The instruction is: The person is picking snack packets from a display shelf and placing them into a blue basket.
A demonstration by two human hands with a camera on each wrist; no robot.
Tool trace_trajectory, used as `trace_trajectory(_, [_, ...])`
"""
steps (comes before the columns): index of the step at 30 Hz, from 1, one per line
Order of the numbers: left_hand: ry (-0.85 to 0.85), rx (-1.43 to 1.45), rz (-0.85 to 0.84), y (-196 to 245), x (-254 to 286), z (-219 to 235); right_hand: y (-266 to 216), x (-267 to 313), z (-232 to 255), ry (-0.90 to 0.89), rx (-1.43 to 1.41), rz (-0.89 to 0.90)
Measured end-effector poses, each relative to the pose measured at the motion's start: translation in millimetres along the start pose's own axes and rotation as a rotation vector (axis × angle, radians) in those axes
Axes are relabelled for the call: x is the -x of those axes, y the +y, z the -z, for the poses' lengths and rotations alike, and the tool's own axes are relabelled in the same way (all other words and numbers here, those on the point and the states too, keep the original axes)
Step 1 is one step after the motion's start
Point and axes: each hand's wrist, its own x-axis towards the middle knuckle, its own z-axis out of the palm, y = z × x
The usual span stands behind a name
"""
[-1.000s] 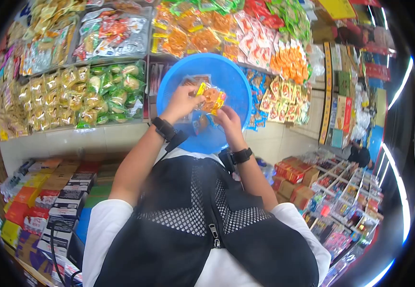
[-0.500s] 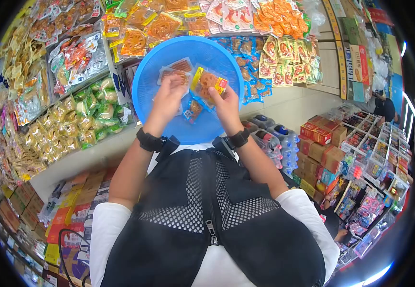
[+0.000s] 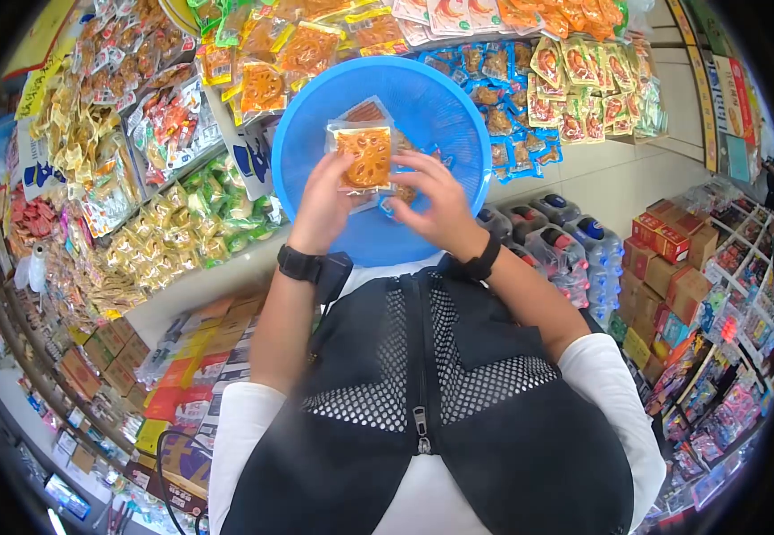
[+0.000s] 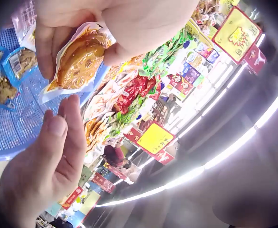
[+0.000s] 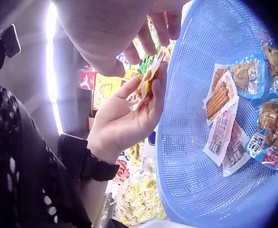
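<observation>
An orange-brown snack packet (image 3: pixel 365 160) is pinched in the left hand (image 3: pixel 322 207) above a blue mesh basket (image 3: pixel 315 98). In the left wrist view the left hand (image 4: pixel 115 23) has thumb and fingers on the packet (image 4: pixel 81 61). The right hand (image 3: pixel 438 203), its fingers spread and slightly bent, is beside the packet and holds nothing. Inside the basket (image 5: pixel 191 190), the right wrist view shows blue-edged packets (image 5: pixel 273 124) and narrow packets of brown sticks (image 5: pixel 220 100).
Beyond the basket lie orange packets (image 3: pixel 311 46) and blue packets (image 3: pixel 497 120). Green packets (image 3: pixel 226 201) are at the left. Bottle packs (image 3: pixel 558 259) and cartons (image 3: pixel 663 267) stand on the right, and more boxes (image 3: pixel 182 374) at the lower left.
The packet has passed from the right hand to the left and now faces up with its orange side. The right hand has let go. The view has shifted, with the basket further right.
</observation>
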Motion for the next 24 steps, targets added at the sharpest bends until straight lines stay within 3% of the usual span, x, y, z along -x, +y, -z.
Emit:
trace_trajectory(1, [0.004,-0.015,0.001,-2.1,-2.5,3.3,2.2,0.6,3.4,0.029,0.001,-0.035])
trace_trajectory(3, [0.087,-0.228,-0.251,-0.2,-8.1,10.8,10.8,5.6,8.7,0.021,-0.008,-0.077])
trace_trajectory(4, [0.084,-0.252,-0.255,9.3,-9.4,12.5,13.1,6.7,11.1,0.003,-0.004,-0.122])
trace_trajectory(6, [0.376,-0.776,-0.724,28.3,-9.8,14.7,15.9,9.7,16.5,0.017,0.004,-0.143])
trace_trajectory(7, [0.530,-0.976,-0.775,47.8,-3.8,3.8,19.8,13.7,18.6,-0.039,0.013,-0.195])
trace_trajectory(8, [0.638,-1.092,-0.816,59.8,-14.6,21.5,23.4,17.6,20.4,-0.098,0.023,-0.245])
trace_trajectory(10, [0.560,-1.311,-1.065,99.1,-21.6,28.4,26.1,23.3,23.2,-0.106,0.019,-0.272])
trace_trajectory(11, [0.556,-1.314,-1.072,108.6,-30.9,29.3,25.5,25.6,25.1,-0.138,-0.013,-0.325])
trace_trajectory(13, [0.743,-1.843,-1.111,121.5,-46.7,29.6,25.1,30.5,27.2,-0.163,-0.045,-0.372])
trace_trajectory(14, [0.743,-1.846,-1.122,120.6,-48.1,30.7,26.1,32.7,26.6,-0.189,-0.041,-0.400])
trace_trajectory(16, [0.567,-1.800,-0.924,112.1,-49.2,25.6,27.9,32.8,24.1,-0.204,-0.040,-0.426])
trace_trajectory(17, [0.568,-1.729,-0.955,100.4,-43.4,19.0,28.6,33.1,22.7,-0.178,-0.033,-0.430])
trace_trajectory(18, [0.508,-1.682,-0.945,88.0,-38.8,17.3,29.5,34.7,21.2,-0.154,-0.025,-0.439])
trace_trajectory(21, [0.354,-1.484,-0.681,36.7,-21.5,7.3,39.3,34.0,14.9,-0.128,0.067,-0.433])
trace_trajectory(22, [0.285,-1.533,-0.680,15.7,-26.0,18.6,43.4,33.7,11.5,-0.131,0.068,-0.433])
trace_trajectory(24, [0.224,-1.575,-0.678,-28.9,-36.3,47.5,51.7,31.3,3.6,-0.170,0.386,-0.314])
